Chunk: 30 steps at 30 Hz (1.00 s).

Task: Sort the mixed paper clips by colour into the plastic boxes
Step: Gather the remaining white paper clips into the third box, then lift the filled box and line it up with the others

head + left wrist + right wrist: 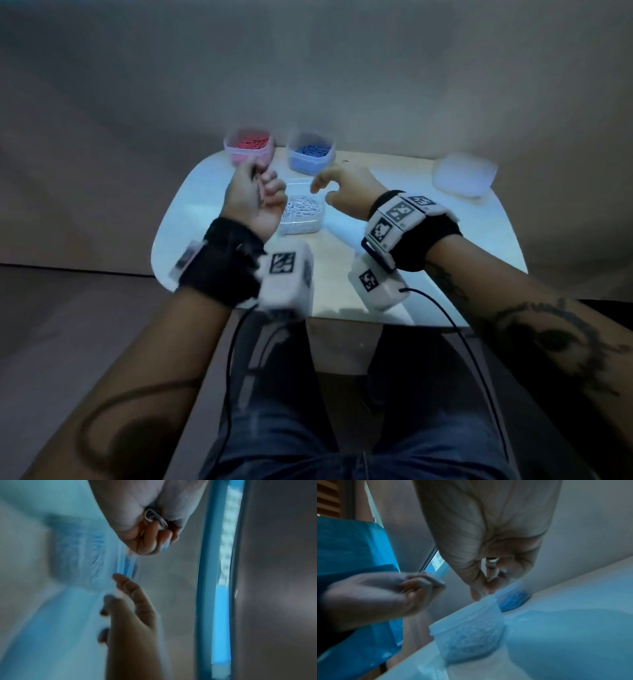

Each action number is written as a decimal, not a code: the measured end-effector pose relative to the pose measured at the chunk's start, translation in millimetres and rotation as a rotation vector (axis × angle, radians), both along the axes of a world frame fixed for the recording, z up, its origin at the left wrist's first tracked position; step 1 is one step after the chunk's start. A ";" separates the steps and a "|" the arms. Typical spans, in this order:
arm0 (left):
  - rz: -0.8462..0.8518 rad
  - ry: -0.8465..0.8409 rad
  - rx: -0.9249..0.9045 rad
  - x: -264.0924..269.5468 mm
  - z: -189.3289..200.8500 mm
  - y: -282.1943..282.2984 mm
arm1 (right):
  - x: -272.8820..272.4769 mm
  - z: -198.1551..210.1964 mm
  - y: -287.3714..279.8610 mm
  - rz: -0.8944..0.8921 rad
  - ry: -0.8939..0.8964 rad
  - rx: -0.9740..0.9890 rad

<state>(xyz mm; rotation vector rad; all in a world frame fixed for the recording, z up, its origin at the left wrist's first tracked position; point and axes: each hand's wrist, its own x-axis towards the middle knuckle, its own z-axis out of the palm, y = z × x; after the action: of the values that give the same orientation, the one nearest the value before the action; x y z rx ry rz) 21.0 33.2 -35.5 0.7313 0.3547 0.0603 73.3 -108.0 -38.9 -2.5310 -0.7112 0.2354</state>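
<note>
Now the left hand (253,202) curls its fingers (164,535) round several pale paper clips (155,517), raised just left of the clear box (301,214); the right hand (342,190) hovers loosely open above it.

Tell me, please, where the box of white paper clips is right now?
In the head view, the box of white paper clips stands on the table between the left hand and right hand, nearer than the red box and blue box.
</note>
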 end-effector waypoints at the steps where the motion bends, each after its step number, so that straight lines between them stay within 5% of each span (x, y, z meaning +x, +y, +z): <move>1: -0.032 -0.002 0.134 12.2 5.0 -1.5 | -2.2 -0.7 -4.0 0.039 0.003 -0.035; 7: -0.373 -0.051 1.222 51.2 -9.6 -9.7 | -4.8 -8.7 -7.7 0.047 0.030 -0.113; 10: -0.445 -0.136 1.252 40.8 -8.7 -3.5 | -2.3 -10.3 -8.2 0.050 0.028 -0.073; 14: -0.189 -0.157 1.289 23.2 -7.3 14.2 | -0.3 -14.0 -10.5 0.033 0.101 0.009; 18: -0.524 -0.068 1.603 7.7 -16.8 12.9 | -1.7 -1.4 -26.0 0.025 0.262 0.186; 21: -0.493 -0.070 1.711 12.2 -16.2 4.7 | 23.4 12.2 -64.5 -0.201 -0.017 0.282; 23: -0.391 -0.117 1.757 14.0 -10.3 -4.1 | 52.4 18.0 -96.0 -0.410 -0.180 0.113; 26: -0.248 -0.232 1.851 15.7 1.3 -20.7 | 85.7 1.8 -132.3 -0.484 0.052 -0.501; 28: -0.382 -0.233 2.012 16.9 3.6 -29.8 | 94.6 -22.7 -141.4 -0.434 0.159 -0.766; 30: -0.519 -0.175 2.084 19.3 -2.7 -34.0 | 97.2 -37.6 -139.7 -0.405 0.177 -0.777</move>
<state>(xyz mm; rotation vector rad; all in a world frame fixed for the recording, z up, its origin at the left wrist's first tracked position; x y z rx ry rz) 40.3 -0.8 -38.3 2.8291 -0.2420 -0.0246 170.6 -247.8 -76.5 -3.2415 0.0005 0.6876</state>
